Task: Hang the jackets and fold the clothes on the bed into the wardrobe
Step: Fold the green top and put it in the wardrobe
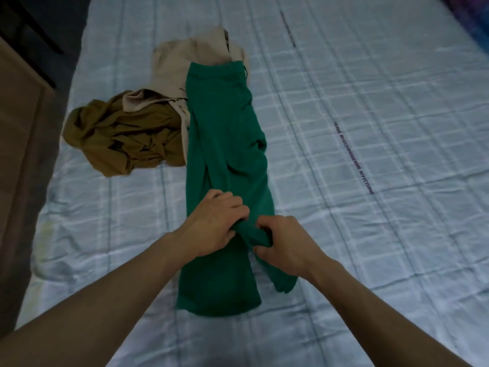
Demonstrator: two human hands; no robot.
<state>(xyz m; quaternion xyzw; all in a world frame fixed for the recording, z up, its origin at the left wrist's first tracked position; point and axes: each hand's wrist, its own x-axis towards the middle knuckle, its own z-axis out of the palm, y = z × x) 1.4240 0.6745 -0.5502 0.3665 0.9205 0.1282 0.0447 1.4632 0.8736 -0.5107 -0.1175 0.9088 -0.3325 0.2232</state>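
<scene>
Green trousers [225, 144] lie stretched lengthwise on the bed [370, 128], waistband far from me, legs toward me. My left hand [214, 223] and my right hand [285, 242] meet at the middle of the trousers, and both pinch a bunched fold of the green cloth between them. A beige garment [180, 67] lies partly under the trousers' upper end. An olive-brown garment [124, 136] sits crumpled to the left of them.
The bed carries a pale blue checked sheet with a dark printed stripe [352, 152] running diagonally. A brown wooden panel [18, 154] stands along the bed's left edge. Dark patterned fabric [473, 19] shows at the top right corner.
</scene>
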